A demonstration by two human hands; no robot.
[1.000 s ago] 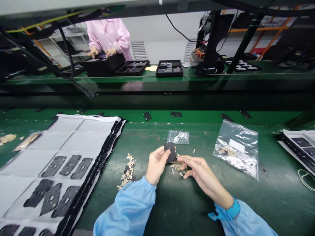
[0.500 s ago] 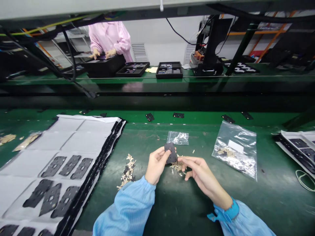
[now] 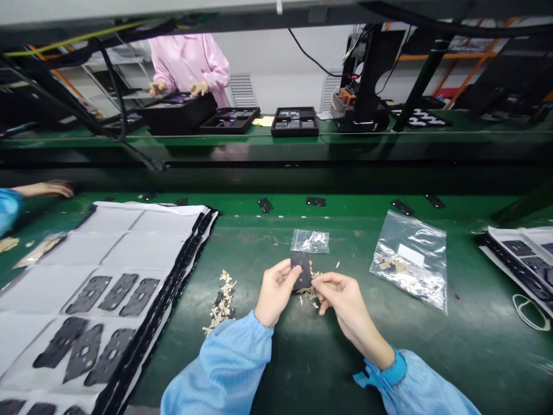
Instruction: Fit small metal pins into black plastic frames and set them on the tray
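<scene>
A green workbench (image 3: 470, 351) is spread with a white backing sheet (image 3: 108, 248) of black die-cut pieces, a clear plastic bag (image 3: 408, 260) and a smaller clear bag (image 3: 310, 241). A black die-cut piece (image 3: 301, 272) is gripped above the bench, pinched by the left hand (image 3: 275, 291) and held at its edge by the closed right hand (image 3: 344, 301). Tan strips (image 3: 310, 294) lie scattered just beneath. Beyond a dark shelf rail (image 3: 276, 151), a black box (image 3: 179, 113) is handled by a co-worker in a pink gown (image 3: 190, 60).

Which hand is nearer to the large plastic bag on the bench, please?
Right: the right hand is left of and below the bag; the left hand lies farther left.
</scene>
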